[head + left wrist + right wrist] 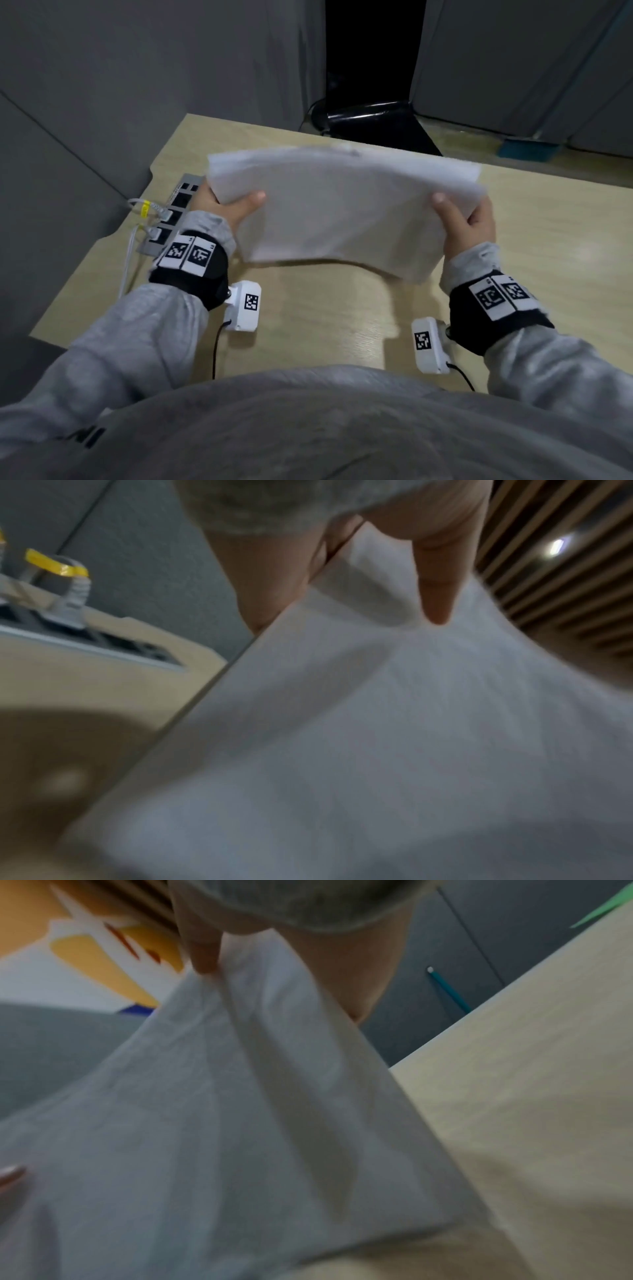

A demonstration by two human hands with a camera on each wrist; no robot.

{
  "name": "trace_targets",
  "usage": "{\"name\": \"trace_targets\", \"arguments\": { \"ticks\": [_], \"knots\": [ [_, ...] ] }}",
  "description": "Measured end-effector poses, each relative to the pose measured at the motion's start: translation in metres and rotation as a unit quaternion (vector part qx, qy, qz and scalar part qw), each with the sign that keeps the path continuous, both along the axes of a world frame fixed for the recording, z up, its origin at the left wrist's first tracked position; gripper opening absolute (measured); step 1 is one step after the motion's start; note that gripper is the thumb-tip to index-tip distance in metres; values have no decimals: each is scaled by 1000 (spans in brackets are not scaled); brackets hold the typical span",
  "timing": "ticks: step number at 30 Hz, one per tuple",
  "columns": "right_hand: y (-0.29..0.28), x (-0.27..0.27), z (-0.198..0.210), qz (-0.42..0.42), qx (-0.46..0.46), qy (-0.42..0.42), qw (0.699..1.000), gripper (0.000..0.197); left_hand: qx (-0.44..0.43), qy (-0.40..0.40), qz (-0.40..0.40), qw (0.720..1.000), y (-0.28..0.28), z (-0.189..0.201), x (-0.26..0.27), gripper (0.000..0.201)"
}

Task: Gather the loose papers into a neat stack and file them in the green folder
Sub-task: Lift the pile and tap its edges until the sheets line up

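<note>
Two hands hold one stack of white papers [342, 212] above the pale wooden desk [325, 325]: the left hand [226, 205] grips its left edge, the right hand [469, 219] its right edge, thumbs on top. Sheets bow upward in the middle, edges uneven. A grey socket strip [171, 212] with white cables [137, 240] lies at the desk's far left, beside grey partitions [102, 85].

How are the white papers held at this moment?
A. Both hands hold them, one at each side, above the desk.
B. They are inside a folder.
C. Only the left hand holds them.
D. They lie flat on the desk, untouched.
A: the left hand and the right hand each grip one side of the papers, raised over the desk.
</note>
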State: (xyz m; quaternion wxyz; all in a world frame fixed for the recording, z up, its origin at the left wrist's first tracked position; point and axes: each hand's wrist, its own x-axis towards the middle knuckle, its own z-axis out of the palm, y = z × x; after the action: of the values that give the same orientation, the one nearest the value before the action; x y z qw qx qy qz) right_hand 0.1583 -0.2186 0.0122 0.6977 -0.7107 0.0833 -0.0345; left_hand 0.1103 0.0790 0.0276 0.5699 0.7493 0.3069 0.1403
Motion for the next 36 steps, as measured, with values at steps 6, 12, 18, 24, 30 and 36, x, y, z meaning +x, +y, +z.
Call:
{"name": "trace_targets", "arguments": {
  "ticks": [6,12,18,24,30,36],
  "knots": [
    [6,1,-4,30,-88,73,993,15,-10,34,-27,999,-10,-3,-4,37],
    [3,0,2,8,-43,49,998,37,10,84,-2,996,-4,-6,2,60],
    [4,3,-4,36,-119,126,984,43,17,173,-8,985,-13,-9,3,55],
    [-10,20,5,-60,-118,94,987,87,211,39,-79,974,-11,49,14,27],
    [17,10,62,123,-296,-119,940,92,509,5,-244,826,-33,92,22,22],
    [48,-4,94,268,-318,-206,886,47,565,-22,-316,762,-58,99,14,28]
  ]
}}
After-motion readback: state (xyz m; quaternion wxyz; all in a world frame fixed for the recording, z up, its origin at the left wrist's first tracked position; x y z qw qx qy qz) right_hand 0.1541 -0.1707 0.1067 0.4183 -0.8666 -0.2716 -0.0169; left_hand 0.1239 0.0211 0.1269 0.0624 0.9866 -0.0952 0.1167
